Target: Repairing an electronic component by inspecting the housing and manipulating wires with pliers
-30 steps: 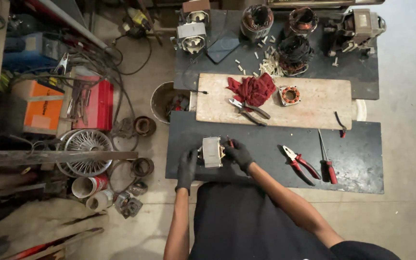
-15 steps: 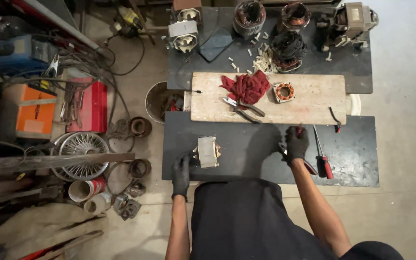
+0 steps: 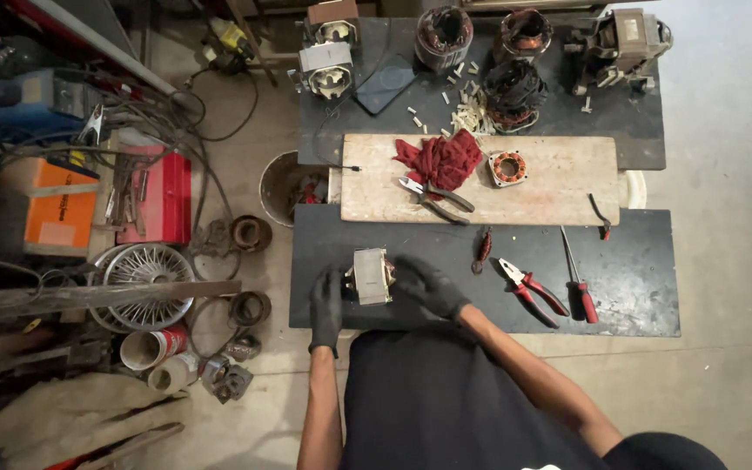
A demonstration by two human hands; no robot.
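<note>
- Black-gloved left hand (image 3: 326,300) and right hand (image 3: 428,285) flank a small grey motor stator (image 3: 370,276) near the front edge of the dark mat (image 3: 637,287); fingers curl loosely against its sides, not clenched.
- Risk: a light hold could let it tip or slide off that edge.
- Farther: red-handled pliers (image 3: 528,290), screwdriver (image 3: 578,287), then wooden board (image 3: 559,187) with red rag (image 3: 439,159).

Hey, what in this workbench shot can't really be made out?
Head view:
- Inner face of the metal motor block: covered by the gloved left hand and right hand.
- What the round bucket holds: shadowed, too small.
- Coil detail of the stators at the top edge: too small.
</note>
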